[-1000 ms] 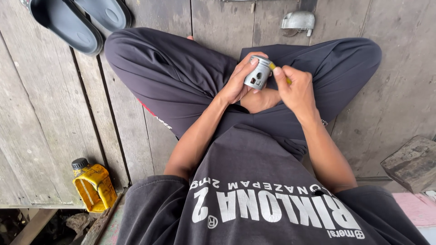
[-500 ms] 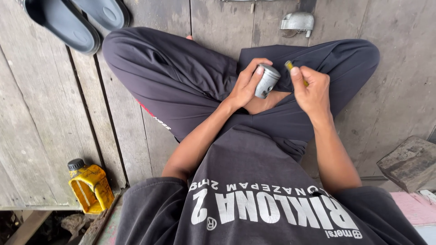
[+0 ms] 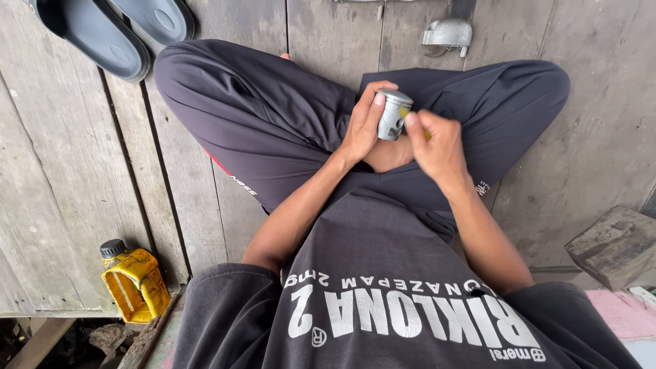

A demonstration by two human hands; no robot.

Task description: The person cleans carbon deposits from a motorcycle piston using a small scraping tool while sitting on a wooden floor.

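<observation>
Grey metal cylinder (image 3: pixel 392 115) gripped by left-hand fingers (image 3: pixel 374 102); right-hand fingers (image 3: pixel 414 123) pinch a half-hidden yellow bit (image 3: pixel 404 111).

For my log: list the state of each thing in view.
Small silver metal cylinder: held in left hand.
Right hand: pinching something small and yellow against it.
Yellow plastic jug: capped, lying on planks.
Dark grey sandals: off, side by side.

A dirty yellow plastic oil bottle (image 3: pixel 134 285) stands on grey wooden planks (image 3: pixel 61 171); two grey rubber sandals (image 3: pixel 113 33) lie well apart from it.
</observation>
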